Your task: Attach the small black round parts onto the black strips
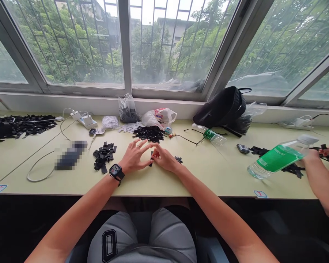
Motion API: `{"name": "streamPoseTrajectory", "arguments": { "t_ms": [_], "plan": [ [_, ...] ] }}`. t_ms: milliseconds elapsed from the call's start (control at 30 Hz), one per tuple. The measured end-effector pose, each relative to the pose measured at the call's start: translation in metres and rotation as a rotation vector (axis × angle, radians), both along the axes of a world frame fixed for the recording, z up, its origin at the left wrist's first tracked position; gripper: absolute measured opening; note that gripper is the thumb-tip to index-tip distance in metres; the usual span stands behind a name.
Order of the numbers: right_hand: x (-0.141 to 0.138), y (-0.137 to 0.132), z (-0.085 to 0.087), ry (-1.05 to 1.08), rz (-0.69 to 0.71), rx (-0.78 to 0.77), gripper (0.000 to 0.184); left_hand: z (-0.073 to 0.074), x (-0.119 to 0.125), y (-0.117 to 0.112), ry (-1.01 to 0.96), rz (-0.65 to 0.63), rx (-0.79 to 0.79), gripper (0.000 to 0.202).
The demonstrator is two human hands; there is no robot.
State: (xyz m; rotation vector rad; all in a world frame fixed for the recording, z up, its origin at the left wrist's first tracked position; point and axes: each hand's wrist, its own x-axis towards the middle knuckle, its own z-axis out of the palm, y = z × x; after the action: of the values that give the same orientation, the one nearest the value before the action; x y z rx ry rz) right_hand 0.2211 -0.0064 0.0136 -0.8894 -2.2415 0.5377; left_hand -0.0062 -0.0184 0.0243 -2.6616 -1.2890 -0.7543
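Above the middle of the table, my hands meet at a short black strip (151, 159). My right hand (164, 157) is closed, its thumb and fingertips pinching the strip. From the other side, my left hand (133, 157) curves its thumb and index finger round the strip, with the thumb tip at its lower part; the exact contact is partly hidden. Small dark round pieces (178, 159) lie just right of my right hand. A heap of black strips (150, 134) lies beyond my hands, and a smaller pile of black strips (104, 156) is left of my left hand.
A phone (97, 131), a power strip (88, 121) and plastic bags (128, 109) sit at the back. Right of centre are a lying bottle (210, 135), glasses (196, 141) and a black bag (220, 109). A green-labelled bottle (281, 157) stands near another person's arm (322, 179).
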Motion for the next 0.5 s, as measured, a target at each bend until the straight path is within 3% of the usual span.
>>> {"name": "streamPoseTrajectory", "arguments": {
  "t_ms": [133,233,400,500],
  "plan": [
    [-0.001,0.001,0.001,-0.043,0.026,0.069,0.065,0.0,0.0,-0.001,-0.041,-0.01,-0.022,0.072],
    [-0.001,0.002,0.001,-0.052,0.014,0.085,0.066,0.004,-0.001,0.001,-0.181,-0.042,-0.087,0.065],
    [0.001,0.001,0.001,-0.057,-0.04,0.023,0.072,0.018,-0.013,0.016,-0.854,-0.032,-0.412,0.036],
    [0.002,0.001,0.002,-0.076,-0.034,0.003,0.066,0.026,-0.022,0.023,-1.196,-0.043,-0.614,0.04]
  ]
}}
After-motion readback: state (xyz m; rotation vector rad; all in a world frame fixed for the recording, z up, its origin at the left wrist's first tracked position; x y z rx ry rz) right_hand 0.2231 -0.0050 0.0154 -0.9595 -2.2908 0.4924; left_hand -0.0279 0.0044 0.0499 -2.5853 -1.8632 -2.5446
